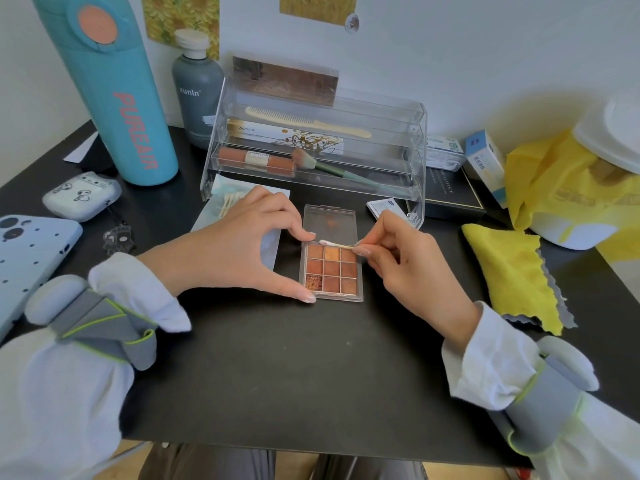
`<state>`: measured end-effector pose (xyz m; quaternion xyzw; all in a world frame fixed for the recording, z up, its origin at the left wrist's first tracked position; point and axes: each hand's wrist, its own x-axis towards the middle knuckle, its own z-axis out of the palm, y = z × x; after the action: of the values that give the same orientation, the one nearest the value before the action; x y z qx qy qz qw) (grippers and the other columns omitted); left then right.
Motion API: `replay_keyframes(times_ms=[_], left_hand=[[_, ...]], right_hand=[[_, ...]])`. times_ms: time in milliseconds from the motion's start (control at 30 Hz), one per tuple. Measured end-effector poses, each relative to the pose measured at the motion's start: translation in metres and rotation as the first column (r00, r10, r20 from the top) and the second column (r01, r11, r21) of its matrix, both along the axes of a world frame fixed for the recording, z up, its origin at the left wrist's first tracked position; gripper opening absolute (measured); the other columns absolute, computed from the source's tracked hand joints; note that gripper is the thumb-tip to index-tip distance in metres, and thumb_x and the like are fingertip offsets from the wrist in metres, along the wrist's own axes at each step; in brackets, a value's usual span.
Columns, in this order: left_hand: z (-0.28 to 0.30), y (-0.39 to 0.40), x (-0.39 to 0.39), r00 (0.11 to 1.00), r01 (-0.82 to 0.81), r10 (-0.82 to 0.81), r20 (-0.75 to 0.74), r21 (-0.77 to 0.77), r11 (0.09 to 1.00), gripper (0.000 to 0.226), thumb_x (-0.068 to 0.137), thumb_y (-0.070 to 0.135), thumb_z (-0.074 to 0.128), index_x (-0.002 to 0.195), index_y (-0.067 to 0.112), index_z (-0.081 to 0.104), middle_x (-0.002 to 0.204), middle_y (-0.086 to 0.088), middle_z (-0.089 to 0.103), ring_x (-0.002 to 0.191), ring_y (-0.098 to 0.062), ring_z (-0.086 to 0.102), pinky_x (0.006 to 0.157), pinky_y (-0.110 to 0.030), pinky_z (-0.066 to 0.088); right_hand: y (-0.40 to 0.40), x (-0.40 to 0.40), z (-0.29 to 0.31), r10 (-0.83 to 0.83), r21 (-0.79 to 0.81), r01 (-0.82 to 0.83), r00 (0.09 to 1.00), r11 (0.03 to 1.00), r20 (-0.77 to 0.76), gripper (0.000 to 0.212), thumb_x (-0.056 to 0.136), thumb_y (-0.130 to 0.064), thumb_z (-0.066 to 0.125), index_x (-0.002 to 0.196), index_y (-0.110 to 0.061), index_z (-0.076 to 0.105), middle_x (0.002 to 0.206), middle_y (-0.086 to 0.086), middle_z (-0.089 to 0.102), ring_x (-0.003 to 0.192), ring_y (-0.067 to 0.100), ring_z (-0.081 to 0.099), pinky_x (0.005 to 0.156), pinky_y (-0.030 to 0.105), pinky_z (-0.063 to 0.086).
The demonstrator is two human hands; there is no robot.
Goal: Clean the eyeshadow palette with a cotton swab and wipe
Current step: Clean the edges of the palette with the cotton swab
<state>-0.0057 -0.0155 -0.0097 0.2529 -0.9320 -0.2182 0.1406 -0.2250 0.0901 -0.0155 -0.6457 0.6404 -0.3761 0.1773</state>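
The eyeshadow palette (331, 268) lies open and flat on the black table (277, 375), near its middle, between the 2 hands. Its 9 brown and copper pans sit in a 3 by 3 grid, and the clear lid (330, 223) is folded back flat on the far side. The left hand (228, 251) brackets the palette's left edge: the thumb tip touches the near left corner and the index fingertip presses at the hinge line, the other fingers curved behind it and holding nothing. The right hand (405, 261) pinches a cotton swab (337, 243) between thumb and index finger, the remaining fingers curled underneath. The swab lies nearly level, its white tip resting at the top edge of the pan grid, just beside the left index fingertip. Both forearms wear pale sleeves with grey wrist straps.

To the right lies a folded yellow cloth (512, 278). Under the left hand is a clear packet of cotton swabs (228, 202). A small wipe sachet (382, 207) lies just beyond the right hand. Further left are a blue phone (27, 258) and a white earbud case (81, 195). Beyond stands a clear acrylic organizer (311, 140) holding a comb, a makeup brush and tubes, with a teal bottle (117, 91) and a grey bottle (197, 88) to its left.
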Motion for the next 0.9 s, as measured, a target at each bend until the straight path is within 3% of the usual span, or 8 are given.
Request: replay_keyframes(times_ms=[67, 167, 300, 400, 533, 733, 900], left_hand=[[0.0, 0.0, 0.0, 1.0, 0.0, 0.0, -0.001, -0.004, 1.0, 0.072, 0.052, 0.079, 0.067, 0.11, 0.039, 0.059, 0.114, 0.023, 0.044, 0.116, 0.003, 0.031, 0.096, -0.002, 0.019], [0.0, 0.0, 0.0, 1.0, 0.0, 0.0, -0.002, -0.005, 1.0, 0.074, 0.051, 0.08, 0.066, 0.111, 0.038, 0.06, 0.114, 0.022, 0.045, 0.114, 0.0, 0.033, 0.096, -0.003, 0.021], [-0.001, 0.0, 0.0, 1.0, -0.004, 0.004, -0.001, -0.012, 1.0, 0.074, 0.052, 0.08, 0.067, 0.112, 0.037, 0.061, 0.114, 0.021, 0.045, 0.114, -0.002, 0.034, 0.098, -0.006, 0.023], [-0.001, 0.0, 0.0, 1.0, -0.008, 0.008, -0.005, 0.002, 1.0, 0.074, 0.052, 0.079, 0.068, 0.112, 0.038, 0.061, 0.113, 0.021, 0.045, 0.115, -0.001, 0.034, 0.098, -0.007, 0.024], [-0.001, 0.0, 0.0, 1.0, -0.01, 0.01, 0.001, 0.009, 1.0, 0.074, 0.051, 0.08, 0.067, 0.112, 0.039, 0.06, 0.114, 0.022, 0.044, 0.116, 0.001, 0.032, 0.099, -0.009, 0.025], [0.0, -0.001, 0.0, 1.0, -0.01, 0.01, -0.003, 0.006, 1.0, 0.074, 0.051, 0.081, 0.066, 0.112, 0.039, 0.06, 0.114, 0.022, 0.044, 0.116, 0.003, 0.031, 0.096, -0.002, 0.02], [0.0, -0.001, 0.0, 1.0, -0.015, 0.015, 0.01, 0.009, 1.0, 0.076, 0.05, 0.082, 0.065, 0.112, 0.038, 0.061, 0.114, 0.022, 0.044, 0.115, 0.0, 0.032, 0.098, -0.013, 0.028]], right_hand=[[0.001, -0.001, 0.001, 0.011, -0.018, -0.012, 0.997, 1.0, -0.071, 0.017, 0.089, -0.007, 0.063, 0.078, -0.014, 0.053, 0.071, -0.006, 0.07, 0.063, 0.004, 0.061, 0.061, 0.02, 0.046], [0.004, -0.001, 0.001, 0.02, -0.048, -0.032, 0.971, 0.998, -0.237, 0.018, 0.087, 0.0, 0.059, 0.08, -0.013, 0.05, 0.077, -0.018, 0.068, 0.072, -0.001, 0.061, 0.063, 0.025, 0.047], [0.009, 0.001, 0.003, 0.039, -0.077, -0.073, 0.926, 0.994, -0.375, 0.024, 0.083, 0.006, 0.054, 0.08, -0.017, 0.046, 0.08, -0.024, 0.064, 0.082, 0.01, 0.063, 0.063, 0.038, 0.053], [0.012, 0.004, 0.005, 0.048, -0.082, -0.09, 0.908, 0.993, -0.417, 0.032, 0.081, 0.005, 0.053, 0.079, -0.025, 0.04, 0.086, -0.02, 0.071, 0.09, 0.011, 0.06, 0.06, 0.036, 0.052], [0.018, 0.005, 0.005, 0.068, -0.067, -0.109, 0.894, 0.992, -0.443, 0.02, 0.081, 0.007, 0.053, 0.082, -0.013, 0.047, 0.09, -0.016, 0.073, 0.105, 0.004, 0.051, 0.056, 0.026, 0.045], [0.026, 0.003, 0.003, 0.115, -0.048, -0.157, 0.872, 0.986, -0.477, 0.027, 0.079, 0.007, 0.056, 0.083, -0.018, 0.045, 0.09, -0.02, 0.071, 0.098, 0.006, 0.057, 0.056, 0.029, 0.051], [0.033, 0.002, 0.003, 0.163, -0.055, -0.216, 0.861, 0.975, -0.482, 0.031, 0.079, 0.005, 0.056, 0.084, -0.022, 0.042, 0.089, -0.019, 0.07, 0.091, 0.008, 0.064, 0.055, 0.035, 0.054]])
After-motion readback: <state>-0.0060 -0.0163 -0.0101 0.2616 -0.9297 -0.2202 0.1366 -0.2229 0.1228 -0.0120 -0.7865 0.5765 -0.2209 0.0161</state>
